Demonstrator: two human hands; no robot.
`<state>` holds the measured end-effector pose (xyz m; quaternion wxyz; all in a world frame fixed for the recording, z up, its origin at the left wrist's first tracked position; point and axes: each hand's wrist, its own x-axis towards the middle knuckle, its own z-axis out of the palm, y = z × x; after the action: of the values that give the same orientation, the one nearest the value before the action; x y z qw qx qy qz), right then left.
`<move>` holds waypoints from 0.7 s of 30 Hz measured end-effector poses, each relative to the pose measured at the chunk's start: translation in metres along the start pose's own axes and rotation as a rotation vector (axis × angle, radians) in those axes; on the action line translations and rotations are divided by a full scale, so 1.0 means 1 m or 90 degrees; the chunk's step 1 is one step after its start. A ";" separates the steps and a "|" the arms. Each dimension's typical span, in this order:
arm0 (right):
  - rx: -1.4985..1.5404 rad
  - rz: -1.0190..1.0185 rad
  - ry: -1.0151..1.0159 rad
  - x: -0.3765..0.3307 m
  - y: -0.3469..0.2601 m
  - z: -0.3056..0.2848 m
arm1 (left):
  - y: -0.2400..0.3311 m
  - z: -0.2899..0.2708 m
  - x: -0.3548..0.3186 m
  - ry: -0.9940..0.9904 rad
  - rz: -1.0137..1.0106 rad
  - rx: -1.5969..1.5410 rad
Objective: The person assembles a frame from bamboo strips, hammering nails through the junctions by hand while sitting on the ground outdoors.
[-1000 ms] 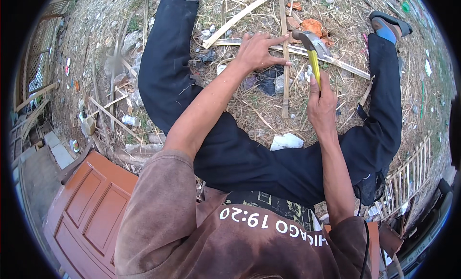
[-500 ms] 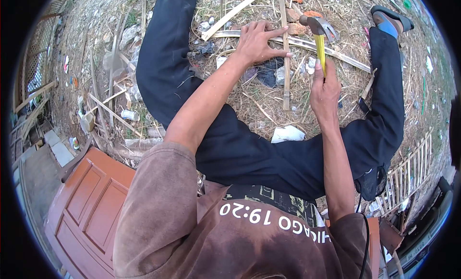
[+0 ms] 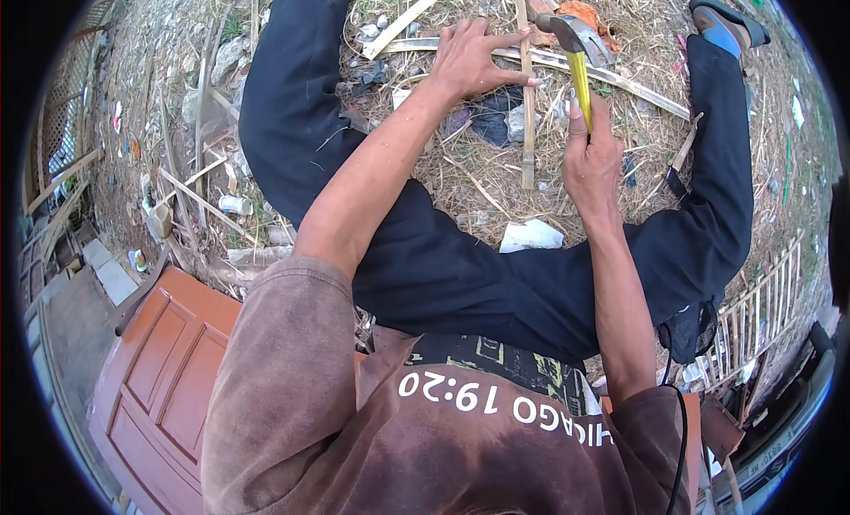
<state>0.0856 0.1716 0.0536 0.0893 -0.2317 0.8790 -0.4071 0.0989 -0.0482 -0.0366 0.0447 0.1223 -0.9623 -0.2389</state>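
- The person sits on the ground with both legs spread wide, in dark trousers and a brown shirt.
- The right hand (image 3: 591,161), in the upper right of the frame, is shut tight around the yellow handle of a hammer (image 3: 575,59).
- The hammer's metal head is near the top middle of the frame, just above a thin upright bamboo stick (image 3: 528,116). I cannot tell if the head touches the wood.
- The left hand (image 3: 474,59), at the top middle, is open and flat — fingers spread wide. It presses down where the upright stick crosses a long bamboo strip (image 3: 620,77) that runs off to the right.
- The first finger and thumb of that hand lie right by the upright stick.
- Dry straw (image 3: 460,187) covers the ground between the legs. A white scrap (image 3: 531,236) lies there too, below the hands.
- A shoe with a blue part (image 3: 722,23) sits on the foot in the upper right.
- A reddish-brown wooden door (image 3: 155,373) lies flat in the lower left — the person sits at its edge.
- A small bamboo fence piece (image 3: 761,311) leans at the right side.
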 end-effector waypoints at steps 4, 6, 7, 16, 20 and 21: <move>-0.082 0.023 -0.079 0.009 0.006 0.000 | -0.002 0.005 0.002 0.027 0.014 0.023; -0.018 -0.029 -0.022 0.004 -0.001 -0.004 | 0.000 -0.001 -0.002 0.024 0.015 -0.002; 0.045 -0.084 0.041 0.001 -0.002 -0.003 | -0.002 0.000 -0.006 0.021 0.011 -0.002; -0.009 -0.069 0.042 -0.001 0.007 0.009 | -0.007 0.003 -0.006 0.043 0.032 0.021; -0.073 0.017 -0.016 0.008 0.022 0.002 | 0.004 -0.001 -0.002 0.010 0.015 0.039; -0.074 0.024 -0.030 0.003 0.015 -0.002 | 0.003 0.000 -0.011 -0.001 0.004 0.036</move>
<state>0.0774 0.1796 0.0433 0.1041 -0.2294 0.9029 -0.3482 0.1090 -0.0428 -0.0357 0.0414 0.1199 -0.9690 -0.2119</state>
